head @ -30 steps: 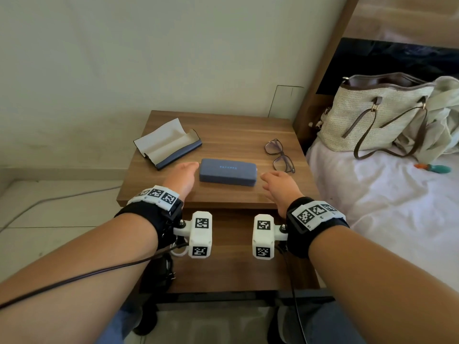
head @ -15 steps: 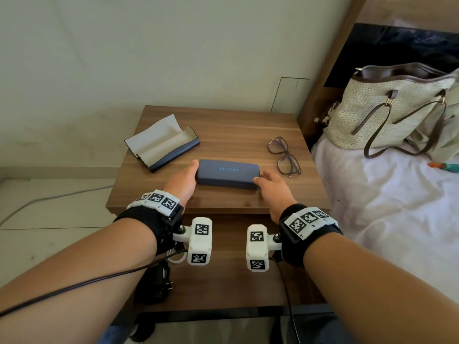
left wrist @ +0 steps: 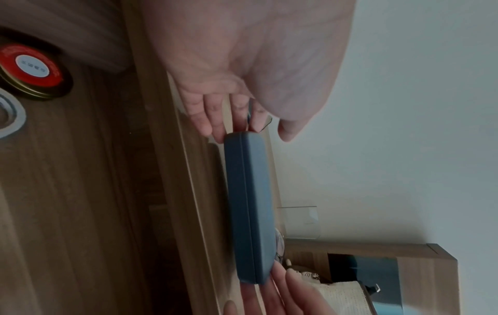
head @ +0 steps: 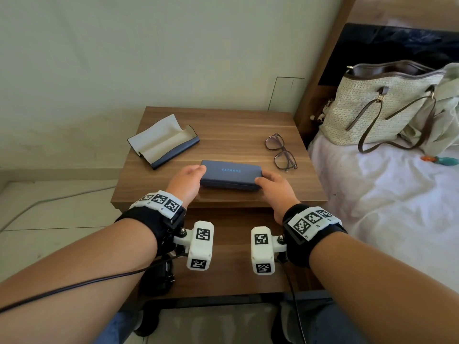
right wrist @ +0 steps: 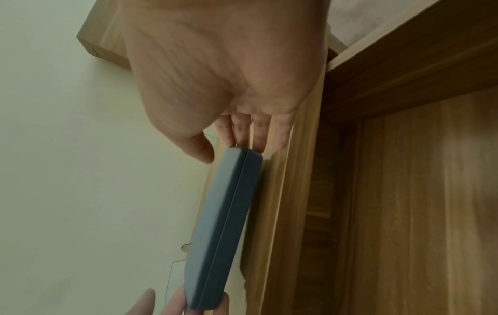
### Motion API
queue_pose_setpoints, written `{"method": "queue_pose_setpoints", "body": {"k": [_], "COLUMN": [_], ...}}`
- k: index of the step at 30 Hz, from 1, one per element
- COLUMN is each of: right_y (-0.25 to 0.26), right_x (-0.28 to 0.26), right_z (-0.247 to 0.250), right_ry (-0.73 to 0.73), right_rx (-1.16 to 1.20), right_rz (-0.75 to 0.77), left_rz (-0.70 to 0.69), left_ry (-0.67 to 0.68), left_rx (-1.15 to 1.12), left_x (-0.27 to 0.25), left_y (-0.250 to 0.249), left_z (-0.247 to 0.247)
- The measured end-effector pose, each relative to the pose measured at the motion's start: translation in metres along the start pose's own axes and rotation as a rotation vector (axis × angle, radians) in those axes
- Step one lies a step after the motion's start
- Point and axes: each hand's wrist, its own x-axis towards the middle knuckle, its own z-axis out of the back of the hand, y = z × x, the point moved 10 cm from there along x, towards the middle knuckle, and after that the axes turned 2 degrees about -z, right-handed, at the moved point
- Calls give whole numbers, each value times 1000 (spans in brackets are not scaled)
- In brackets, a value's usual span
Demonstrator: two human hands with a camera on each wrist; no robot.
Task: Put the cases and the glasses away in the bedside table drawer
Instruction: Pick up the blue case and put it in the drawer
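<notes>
A closed blue glasses case lies near the front edge of the bedside table. My left hand holds its left end, thumb over the top corner and fingers against the end. My right hand holds the right end the same way, fingers on the end face. In the right wrist view the case stands slightly off the tabletop at its far end. An open case with a pale lining sits at the back left. Folded glasses lie at the right.
Below the tabletop the wooden drawer stands pulled out; a red-lidded jar shows in it in the left wrist view. A black plug hangs at its left. A woven handbag rests on the white bed to the right.
Both hands have moved in from beside the closed case and taken hold of its two ends. The open case and the glasses have not moved.
</notes>
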Motion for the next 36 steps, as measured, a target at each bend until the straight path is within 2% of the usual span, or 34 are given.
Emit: {"method": "queue_pose_setpoints", "body": {"k": [5,10,13,16,20,26,36], "right_y": [-3,-19,-32,-43,-66,-91,-118], "right_x": [-12,-25,-35,-41,-48,-44,-22], "right_z": [13,20,18,14,16,13,8], "right_ry": [-69,-95,-56,2,0,65,185], "right_rx": [58,173,208,201,99,-70,-196], "right_rz": [-4,-83,-153,-194,-314,-355,-401], "left_rz": [-13,10,52,118,237,408,455], "left_ry": [-100,-128,-123,-87,3,149,227], "left_rx": [0,36,32,30,98,175,269], "left_x": [-13,-35,-47,-60,-71,-77,-54], "left_y": [3,9,18,29,49,78,108], "left_z": [11,15,15,12,4,-11,-38]}}
